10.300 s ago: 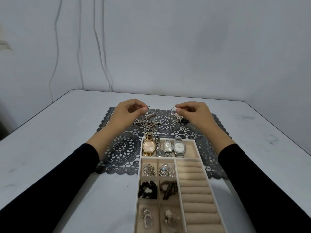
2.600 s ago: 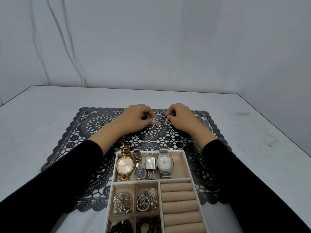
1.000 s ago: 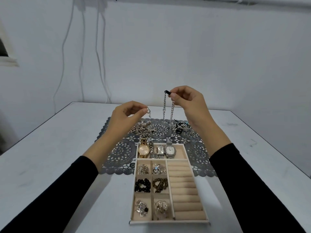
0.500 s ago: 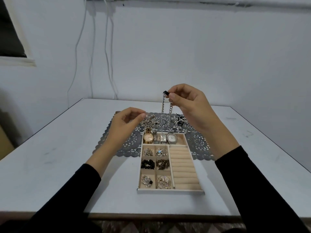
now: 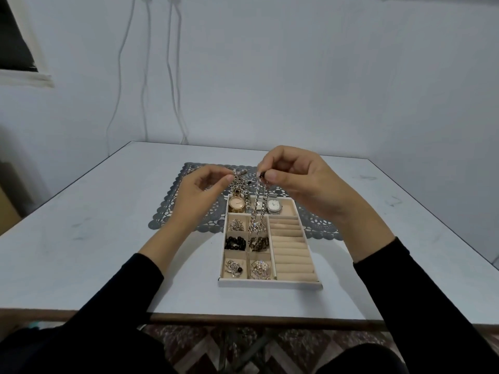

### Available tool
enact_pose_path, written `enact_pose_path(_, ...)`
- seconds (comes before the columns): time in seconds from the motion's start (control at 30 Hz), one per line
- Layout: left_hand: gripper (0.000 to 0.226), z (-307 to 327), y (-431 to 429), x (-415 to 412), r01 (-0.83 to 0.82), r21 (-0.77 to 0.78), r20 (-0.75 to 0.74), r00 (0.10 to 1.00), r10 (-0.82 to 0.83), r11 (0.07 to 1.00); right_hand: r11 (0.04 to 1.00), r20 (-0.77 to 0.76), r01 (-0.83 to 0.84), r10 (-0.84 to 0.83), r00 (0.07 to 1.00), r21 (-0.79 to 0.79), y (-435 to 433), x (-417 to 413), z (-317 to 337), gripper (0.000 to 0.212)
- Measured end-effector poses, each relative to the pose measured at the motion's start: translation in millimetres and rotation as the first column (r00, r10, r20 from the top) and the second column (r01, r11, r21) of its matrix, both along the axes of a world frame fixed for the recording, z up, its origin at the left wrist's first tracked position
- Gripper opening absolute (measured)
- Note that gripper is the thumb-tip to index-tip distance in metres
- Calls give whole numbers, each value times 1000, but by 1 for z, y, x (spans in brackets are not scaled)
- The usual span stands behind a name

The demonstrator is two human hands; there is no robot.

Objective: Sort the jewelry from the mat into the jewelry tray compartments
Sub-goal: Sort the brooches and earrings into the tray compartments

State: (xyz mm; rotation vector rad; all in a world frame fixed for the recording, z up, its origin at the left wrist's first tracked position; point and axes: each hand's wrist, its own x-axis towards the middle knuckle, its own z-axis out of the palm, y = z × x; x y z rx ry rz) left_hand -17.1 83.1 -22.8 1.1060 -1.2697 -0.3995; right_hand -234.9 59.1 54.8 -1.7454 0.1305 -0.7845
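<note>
Grey lace-patterned mat point(image 5: 172, 211), beige-lined tray point(image 5: 291, 255)

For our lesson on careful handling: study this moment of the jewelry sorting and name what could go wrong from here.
1. The silver chain, pinched only at its top by the right hand, dangles over the watches; it might snag on them.
2. Its lower end hangs by a small compartment that already holds jewelry, so the pieces could tangle.
3. The left hand hovers close and could bump the chain.
</note>
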Motion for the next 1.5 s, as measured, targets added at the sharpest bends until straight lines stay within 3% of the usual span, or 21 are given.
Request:
enact_pose_path(0.6, 12, -2, 3, 3, 19, -17, 37, 999, -19, 1000, 988, -38, -142, 144, 989, 60, 0, -5, -29, 23)
enact_pose_path(0.73, 12, -2, 3, 2, 26, -8, 34, 999, -26, 1000, 986, -63, -154, 158, 985, 70, 0, -6, -37, 13)
enact_pose_path(1.03, 12, -3, 3, 1, 35, -2, 43, 998, -35, 999, 984, -179, -151, 167, 970, 98, -3, -12, -49, 12)
enact_pose_path(1.3, 11, -3, 4, 0, 31, 15, 49, 998, -32, 999, 994, -324, -101, 86, 942, -29, -6, -20, -51, 10)
enact_pose_path(1.5, 12, -3, 4, -1, 27, 9, 53, 998, -28, 1000, 993, -351, -91, 58, 935, -79, -2, -16, -51, 9)
